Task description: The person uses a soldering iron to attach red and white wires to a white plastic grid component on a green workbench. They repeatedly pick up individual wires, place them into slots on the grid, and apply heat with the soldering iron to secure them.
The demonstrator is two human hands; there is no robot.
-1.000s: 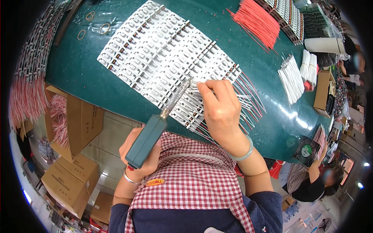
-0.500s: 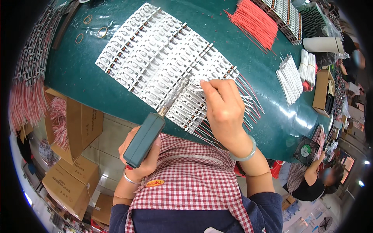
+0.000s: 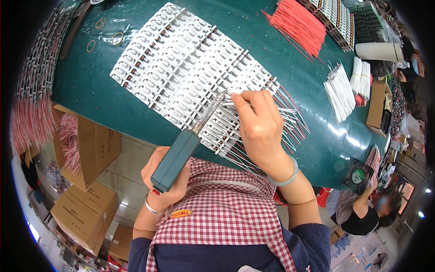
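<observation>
Green boxy tool point(image 3: 176, 158): left hand point(image 3: 178, 187) | thin white wire point(image 3: 229, 103): right hand point(image 3: 261, 128)

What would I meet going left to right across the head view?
Red-and-white wire bundles, open cardboard box, left hand gripping a green-handled tool, right hand, red wire pile, loose white wire pile, white roll.

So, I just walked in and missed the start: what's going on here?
The left hand grips a dark green tool, its metal shaft reaching over rows of white modules. Near the shaft's end, the right hand appears to pinch a white wire. Red and white wires trail from the modules' right side.
</observation>
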